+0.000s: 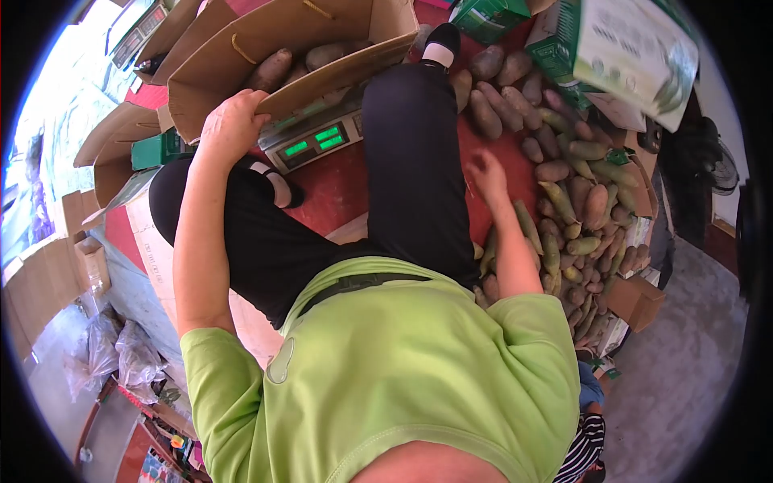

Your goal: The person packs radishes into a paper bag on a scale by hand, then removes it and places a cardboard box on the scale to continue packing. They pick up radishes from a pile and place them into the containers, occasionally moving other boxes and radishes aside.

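Observation:
My left hand [232, 127] grips the near rim of a cardboard box [346, 79], thumb and fingers bent over its left end. Several oblong, purplish-brown tuber-like pieces [272, 69] lie inside the box. Beneath it is a scale [316, 145] with green lit digits. My right hand [488, 177], slightly blurred, hovers beside my right leg with nothing visible in it and the fingers loosely bent and apart. Close to its right a large heap of similar brown and green oblong produce [596, 205] spreads over the red surface [334, 191].
Green and white cartons [636, 56] stand behind the heap at the upper right. More open cardboard boxes [121, 133] are at my left, with a small green box [151, 150] among them. Clear plastic bags [138, 354] lie lower left. Someone in striped clothing [589, 439] is behind my right side.

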{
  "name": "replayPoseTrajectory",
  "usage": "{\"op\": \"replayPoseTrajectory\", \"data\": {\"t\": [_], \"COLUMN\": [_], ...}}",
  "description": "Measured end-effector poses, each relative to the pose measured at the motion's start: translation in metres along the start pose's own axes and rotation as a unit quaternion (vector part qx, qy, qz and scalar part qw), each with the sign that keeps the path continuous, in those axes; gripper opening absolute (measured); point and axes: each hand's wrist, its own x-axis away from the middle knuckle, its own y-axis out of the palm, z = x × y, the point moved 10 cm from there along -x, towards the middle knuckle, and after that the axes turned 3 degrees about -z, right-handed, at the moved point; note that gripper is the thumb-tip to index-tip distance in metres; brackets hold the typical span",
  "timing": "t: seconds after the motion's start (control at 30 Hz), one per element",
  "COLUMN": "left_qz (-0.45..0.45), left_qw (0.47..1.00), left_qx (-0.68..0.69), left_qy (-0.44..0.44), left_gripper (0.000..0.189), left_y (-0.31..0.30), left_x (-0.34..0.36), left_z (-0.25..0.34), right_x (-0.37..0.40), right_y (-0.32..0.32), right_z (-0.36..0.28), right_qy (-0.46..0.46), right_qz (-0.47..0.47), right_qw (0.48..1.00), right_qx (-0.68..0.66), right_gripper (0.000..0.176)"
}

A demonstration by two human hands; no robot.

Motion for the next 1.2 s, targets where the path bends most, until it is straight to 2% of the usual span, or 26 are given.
{"op": "replayPoseTrajectory", "data": {"t": [0.13, 0.2, 0.27, 0.3, 0.37, 0.47, 0.6, 0.93, 1.2], "left_qz": [0.024, 0.027, 0.041, 0.04, 0.053, 0.07, 0.055, 0.068, 0.072], "left_qw": [1.0, 1.0, 0.999, 0.999, 0.998, 0.997, 0.998, 0.998, 0.997], "left_qx": [0.013, 0.011, 0.031, 0.028, 0.028, 0.032, 0.024, 0.0, -0.008], "left_qy": [0.006, 0.001, -0.009, -0.012, -0.009, -0.005, -0.01, -0.013, -0.021], "left_gripper": [0.034, 0.036, 0.038, 0.038, 0.04, 0.039, 0.038, 0.036, 0.031], "left_y": [-0.007, -0.01, -0.015, -0.016, -0.018, -0.017, -0.015, -0.014, -0.018], "left_x": [0.004, 0.007, 0.011, 0.012, 0.014, 0.014, 0.014, 0.018, 0.018], "left_z": [0.002, 0.003, 0.001, 0.0, -0.001, -0.005, -0.005, -0.01, -0.011], "right_x": [0.073, 0.12, 0.163, 0.183, 0.207, 0.211, 0.191, 0.194, 0.151], "right_y": [0.085, 0.094, 0.116, 0.128, 0.154, 0.17, 0.169, 0.124, 0.093], "right_z": [0.117, 0.123, 0.151, 0.176, 0.217, 0.245, 0.204, 0.176, 0.137], "right_qy": [0.074, 0.194, 0.208, 0.205, 0.141, 0.154, 0.126, 0.148, 0.174], "right_qz": [-0.151, -0.263, -0.357, -0.36, -0.324, -0.298, -0.327, -0.266, -0.196], "right_qw": [0.967, 0.915, 0.87, 0.87, 0.891, 0.887, 0.868, 0.906, 0.932], "right_qx": [0.193, 0.237, 0.27, 0.268, 0.285, 0.318, 0.352, 0.295, 0.25], "right_gripper": [0.053, 0.054, 0.053, 0.053, 0.054, 0.059, 0.057, 0.055, 0.055]}}
